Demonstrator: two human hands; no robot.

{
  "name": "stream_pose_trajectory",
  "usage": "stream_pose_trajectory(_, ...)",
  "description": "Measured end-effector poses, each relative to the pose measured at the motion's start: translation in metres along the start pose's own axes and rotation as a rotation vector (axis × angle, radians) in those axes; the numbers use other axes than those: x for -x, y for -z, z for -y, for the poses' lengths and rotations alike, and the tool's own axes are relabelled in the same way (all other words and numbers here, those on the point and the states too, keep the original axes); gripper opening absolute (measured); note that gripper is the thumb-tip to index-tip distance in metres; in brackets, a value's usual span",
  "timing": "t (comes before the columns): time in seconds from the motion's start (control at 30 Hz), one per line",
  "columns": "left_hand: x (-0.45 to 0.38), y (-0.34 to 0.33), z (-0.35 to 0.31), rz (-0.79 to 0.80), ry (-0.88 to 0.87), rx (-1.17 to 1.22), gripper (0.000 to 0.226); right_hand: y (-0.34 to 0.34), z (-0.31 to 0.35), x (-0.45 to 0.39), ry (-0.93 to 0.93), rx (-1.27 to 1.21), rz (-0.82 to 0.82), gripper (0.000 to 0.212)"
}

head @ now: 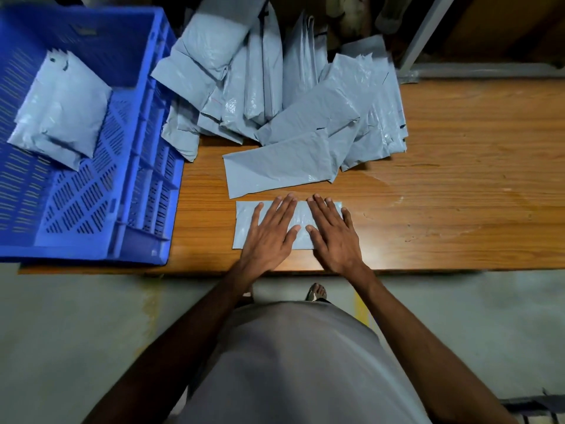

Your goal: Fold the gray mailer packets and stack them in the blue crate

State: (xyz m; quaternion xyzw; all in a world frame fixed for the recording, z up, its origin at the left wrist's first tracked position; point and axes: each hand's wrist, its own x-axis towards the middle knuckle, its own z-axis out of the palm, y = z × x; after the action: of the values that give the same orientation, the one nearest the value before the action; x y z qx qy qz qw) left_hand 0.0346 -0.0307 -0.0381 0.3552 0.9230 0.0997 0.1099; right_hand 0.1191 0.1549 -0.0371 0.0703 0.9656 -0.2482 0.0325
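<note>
While both hands lie flat on the work, I log the scene as follows. Item one: folded mailer (244, 223), gray, a long narrow strip near the front edge of the wooden table (458, 179); left hand (270, 237) and right hand (331, 237) side by side on it, palms down, fingers straight and spread, pressing and gripping nothing. Item two: a second long mailer (275, 169) just beyond it, flat, apart from the first; behind that, a loose pile of mailers (275, 87), overlapping and leaning, count not readable. Item three: blue crate (134, 166) at the table's left end, with a stack of folded packets (61, 108) lying in its far left part (how many, I cannot tell).

Step in hand, as I judge it: flattening a crease before the next fold. To do it well I would sweep the palms outward from the middle toward both short ends, so trapped air leaves the plastic; keep the long edges aligned; then bring one end over the other and press again. The film looks slick and springy, so a light crease will likely reopen; firm pressure along the fold line matters more than speed.
</note>
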Motion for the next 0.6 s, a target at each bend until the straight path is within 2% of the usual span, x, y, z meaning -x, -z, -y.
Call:
stream_pose_trajectory(0.1,0.000,0.012,0.007,0.018,0.003,0.095,0.064,0.006,-0.003,-0.005,0.031,-0.005,0.054,0.061)
stream_pose_trajectory(0.23,0.003,0.029,0.022,-0.053,-0.031,-0.038,0.064,0.015,0.002,-0.011,0.091,0.029,0.079,0.063)
stream_pose_trajectory(0.37,-0.002,0.048,0.024,0.043,0.062,0.128,0.070,0.027,0.020,-0.026,0.125,0.074,0.118,0.072)
stream_pose_trajectory(0.43,-0.006,0.060,0.026,0.069,0.109,0.161,0.059,0.035,0.032,-0.036,0.134,0.097,0.121,0.075)
stream_pose_trajectory(0.6,-0.007,0.096,0.039,0.079,0.156,0.183,0.033,0.060,0.070,-0.058,0.244,0.121,0.097,0.044)
